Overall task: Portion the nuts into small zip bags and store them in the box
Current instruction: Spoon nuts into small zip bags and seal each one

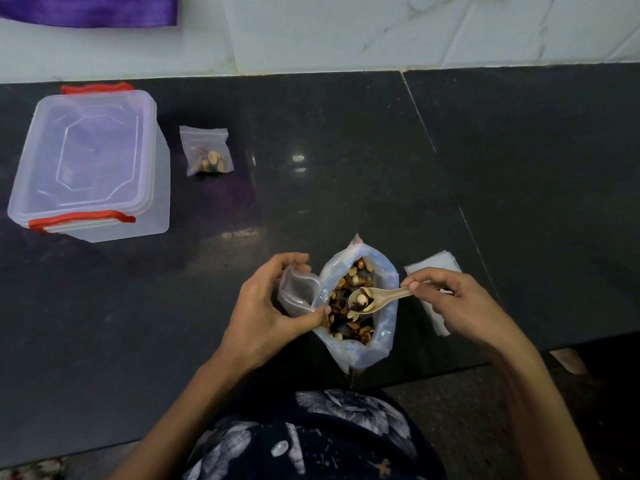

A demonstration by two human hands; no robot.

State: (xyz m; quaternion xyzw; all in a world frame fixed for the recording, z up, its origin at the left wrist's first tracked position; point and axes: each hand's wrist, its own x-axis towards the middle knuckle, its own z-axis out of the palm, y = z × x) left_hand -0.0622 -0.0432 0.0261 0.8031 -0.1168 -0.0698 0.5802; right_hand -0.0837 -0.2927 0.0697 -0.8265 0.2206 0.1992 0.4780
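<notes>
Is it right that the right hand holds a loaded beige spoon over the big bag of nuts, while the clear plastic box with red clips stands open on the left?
Not quite. The head view shows the clear plastic box with red clips with its lid on, not open. The rest holds: the right hand holds the loaded beige spoon over the big bag of nuts.

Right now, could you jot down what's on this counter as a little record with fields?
Surface: dark stone counter
Left hand: holds a small empty zip bag open
Right hand: pinches a spoon loaded with nuts
Big bag of nuts: open, between the hands
Filled zip bag: lies on the counter beside the box
Box: far left, lid on, red clips
Spare bags: flat pile partly under the right hand
</notes>
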